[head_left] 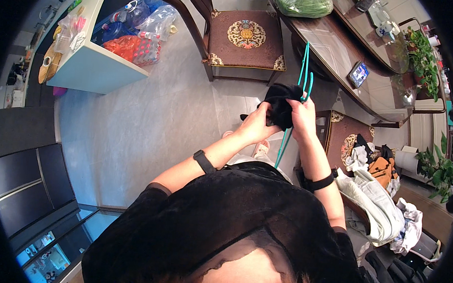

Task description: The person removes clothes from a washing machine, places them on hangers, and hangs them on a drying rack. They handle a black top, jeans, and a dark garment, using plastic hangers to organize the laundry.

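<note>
A bunched black cloth item [281, 102] is held in front of the body, between both hands. My left hand [259, 122] grips its lower left side, fingers curled into the fabric. On its right side my right hand [301, 112] pinches the same cloth and also holds a teal clothes hanger [306, 65]. The hanger's hook lies by the right fingers, and its thin bars run above and below that hand. The black fabric hides part of the fingers, and its exact shape cannot be told.
A wooden chair with a patterned cushion [247, 39] stands ahead, beside a glass-topped table [331, 51] bearing a phone [358, 74] and a bagged green item [303, 3]. Clothes [373, 203] lie over another chair at right. Bottles [147, 51] stand by the cabinet [99, 67].
</note>
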`<state>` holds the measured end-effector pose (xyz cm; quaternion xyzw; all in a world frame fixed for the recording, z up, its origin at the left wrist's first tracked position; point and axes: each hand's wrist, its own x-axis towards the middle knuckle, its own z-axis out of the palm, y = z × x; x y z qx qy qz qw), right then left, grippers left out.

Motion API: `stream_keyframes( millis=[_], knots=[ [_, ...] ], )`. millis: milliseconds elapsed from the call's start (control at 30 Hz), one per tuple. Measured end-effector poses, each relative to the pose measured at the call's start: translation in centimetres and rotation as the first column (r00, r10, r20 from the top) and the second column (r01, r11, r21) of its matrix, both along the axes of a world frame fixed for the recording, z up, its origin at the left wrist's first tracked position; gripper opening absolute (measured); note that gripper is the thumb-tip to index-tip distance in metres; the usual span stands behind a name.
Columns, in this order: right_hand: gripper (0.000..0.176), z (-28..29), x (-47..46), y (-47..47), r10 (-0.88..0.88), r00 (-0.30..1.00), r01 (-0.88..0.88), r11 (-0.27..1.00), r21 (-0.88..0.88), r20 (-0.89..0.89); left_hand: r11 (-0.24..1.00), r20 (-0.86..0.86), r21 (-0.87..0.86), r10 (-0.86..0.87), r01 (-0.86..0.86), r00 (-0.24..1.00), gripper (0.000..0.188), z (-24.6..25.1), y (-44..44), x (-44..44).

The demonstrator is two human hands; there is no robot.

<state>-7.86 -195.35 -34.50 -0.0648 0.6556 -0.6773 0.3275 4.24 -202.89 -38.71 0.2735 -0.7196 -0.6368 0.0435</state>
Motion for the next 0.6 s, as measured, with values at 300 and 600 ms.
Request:
stream_keyframes(
  millis=[300,600],
  knots=[
    [0.023,0.3,1.4,-1.1,-0.053,0.99,0.079,0.976,-0.204,0.133,0.981,-0.19,-0.066,0.169,-0.184,0.967,0.038,-2.2,-0.6,-1.4],
    [0.028,-0.5,1.3,-0.5,0.024,0.967,0.051,0.958,-0.283,0.254,0.979,-0.3,0.148,0.182,-0.142,0.936,0.029,-0.4,-4.4,1.2]
  ],
)
